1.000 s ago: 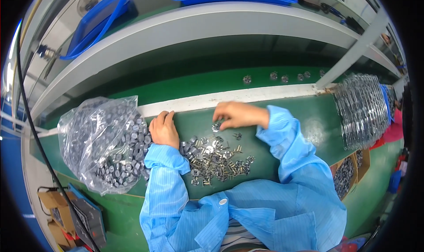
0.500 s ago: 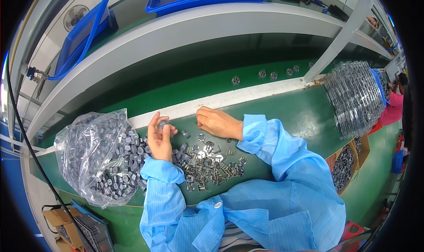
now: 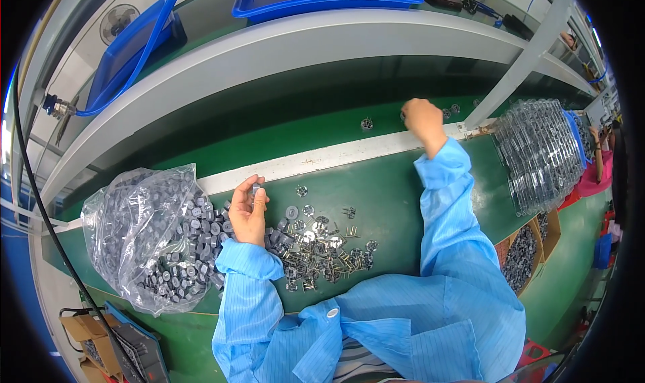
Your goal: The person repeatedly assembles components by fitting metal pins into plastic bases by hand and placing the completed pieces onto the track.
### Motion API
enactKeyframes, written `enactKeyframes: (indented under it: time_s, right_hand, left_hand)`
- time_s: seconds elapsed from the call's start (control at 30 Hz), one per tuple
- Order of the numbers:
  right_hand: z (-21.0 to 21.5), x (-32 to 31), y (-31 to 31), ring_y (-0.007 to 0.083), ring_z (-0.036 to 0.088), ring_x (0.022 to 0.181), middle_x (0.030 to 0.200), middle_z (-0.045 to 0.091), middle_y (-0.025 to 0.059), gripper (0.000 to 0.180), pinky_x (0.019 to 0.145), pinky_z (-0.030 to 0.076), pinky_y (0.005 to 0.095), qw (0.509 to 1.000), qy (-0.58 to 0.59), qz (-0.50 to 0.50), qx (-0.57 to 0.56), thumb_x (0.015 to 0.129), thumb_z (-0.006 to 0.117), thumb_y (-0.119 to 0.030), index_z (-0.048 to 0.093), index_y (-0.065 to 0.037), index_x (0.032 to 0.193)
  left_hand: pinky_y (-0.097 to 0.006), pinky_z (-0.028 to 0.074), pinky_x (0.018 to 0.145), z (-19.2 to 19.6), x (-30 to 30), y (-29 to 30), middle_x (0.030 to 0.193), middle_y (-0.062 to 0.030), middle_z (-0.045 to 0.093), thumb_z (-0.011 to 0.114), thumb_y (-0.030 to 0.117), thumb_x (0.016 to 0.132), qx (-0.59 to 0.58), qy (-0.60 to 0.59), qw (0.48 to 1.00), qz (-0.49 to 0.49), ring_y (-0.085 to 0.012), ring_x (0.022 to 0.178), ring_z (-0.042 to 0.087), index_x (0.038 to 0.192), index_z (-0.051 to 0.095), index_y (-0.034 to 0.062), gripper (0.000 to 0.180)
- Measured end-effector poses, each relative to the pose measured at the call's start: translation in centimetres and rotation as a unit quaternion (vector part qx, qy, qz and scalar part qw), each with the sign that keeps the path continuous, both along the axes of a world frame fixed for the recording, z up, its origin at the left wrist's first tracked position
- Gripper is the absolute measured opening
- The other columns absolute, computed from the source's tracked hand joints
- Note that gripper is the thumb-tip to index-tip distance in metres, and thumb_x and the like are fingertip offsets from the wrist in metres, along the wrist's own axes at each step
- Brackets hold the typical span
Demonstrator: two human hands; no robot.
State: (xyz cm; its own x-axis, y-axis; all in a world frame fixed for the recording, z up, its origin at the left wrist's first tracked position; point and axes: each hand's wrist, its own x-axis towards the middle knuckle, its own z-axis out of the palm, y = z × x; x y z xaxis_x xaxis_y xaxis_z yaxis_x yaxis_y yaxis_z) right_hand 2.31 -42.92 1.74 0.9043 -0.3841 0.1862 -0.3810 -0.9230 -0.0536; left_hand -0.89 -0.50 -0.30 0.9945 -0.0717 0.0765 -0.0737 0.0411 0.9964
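Observation:
My left hand point(image 3: 248, 214) is raised at the right edge of the grey plastic caps point(image 3: 199, 216), its fingers pinching a small grey cap point(image 3: 257, 189). Beside it lies a heap of shiny pronged metal parts point(image 3: 330, 257); a loose grey cap point(image 3: 291, 212) and a single round metal part point(image 3: 302, 191) sit just beyond. My right hand point(image 3: 423, 123) reaches past the white rail point(image 3: 322, 158) over the green strip. Its fingers are bent together at a small round part, and what they grip is mostly hidden. Another round pronged part point(image 3: 366, 124) stands to its left.
A clear plastic bag point(image 3: 124, 232) of grey caps spreads at left. Stacked clear trays point(image 3: 537, 158) stand at right, above a carton of parts point(image 3: 523, 265). A grey beam point(image 3: 322, 37) and post cross the far side, with a blue tray point(image 3: 329, 11) beyond. Another person is far right.
My right hand has moved away from the metal parts, to the right and over the rail. My left hand has closed into a pinch. One round metal part now lies where my right hand was.

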Motion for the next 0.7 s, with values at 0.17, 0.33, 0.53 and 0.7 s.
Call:
enactKeyframes:
  time_s: [0.17,0.33,0.53,0.7]
  right_hand:
    - [-1.3,-0.6,-3.5,0.0343,0.071,0.094,0.096,0.075,0.0126,0.016,0.081,0.056,0.0445,0.994,0.013,-0.006,0.108,0.088,0.066,-0.013,0.08,-0.017,0.096]
    - [-1.8,-0.3,-4.0,0.0342,0.071,0.095,0.099,0.075,0.0122,0.017,0.082,0.056,0.0429,0.993,0.021,-0.025,0.116,0.089,0.067,-0.014,0.08,-0.017,0.099]
    - [-0.3,-0.7,-4.3,0.0328,0.071,0.095,0.099,0.075,0.0116,0.017,0.081,0.056,0.0428,0.993,0.035,-0.057,0.1,0.088,0.068,-0.013,0.081,-0.018,0.097]
    - [-1.3,-1.0,-5.2,0.0327,0.071,0.094,0.099,0.075,0.0114,0.016,0.081,0.056,0.0429,0.99,0.033,-0.045,0.131,0.086,0.068,-0.013,0.081,-0.017,0.095]
  left_hand:
    - [-0.02,0.044,0.069,-0.2,0.0,-0.1,0.124,-0.008,0.067,0.064,0.006,0.097,-0.011,0.007,1.0,-0.002,-0.0077,0.084,0.058,0.13,0.058,0.0023,0.034]
    - [-0.022,0.048,0.076,-0.4,0.0,0.2,0.125,-0.0092,0.067,0.066,0.005,0.095,-0.002,-0.001,1.0,-0.009,-0.0082,0.09,0.06,0.13,0.058,0.0018,0.036]
    - [-0.026,0.051,0.087,-0.5,-0.1,0.0,0.124,-0.0114,0.067,0.067,0.0,0.094,0.004,-0.009,1.0,-0.014,-0.0129,0.106,0.062,0.129,0.058,-0.0003,0.036]
    - [-0.026,0.051,0.088,-0.7,-0.2,-0.2,0.123,-0.0113,0.067,0.067,-0.001,0.093,0.002,-0.011,1.0,-0.024,-0.0139,0.109,0.062,0.128,0.058,-0.0004,0.036]
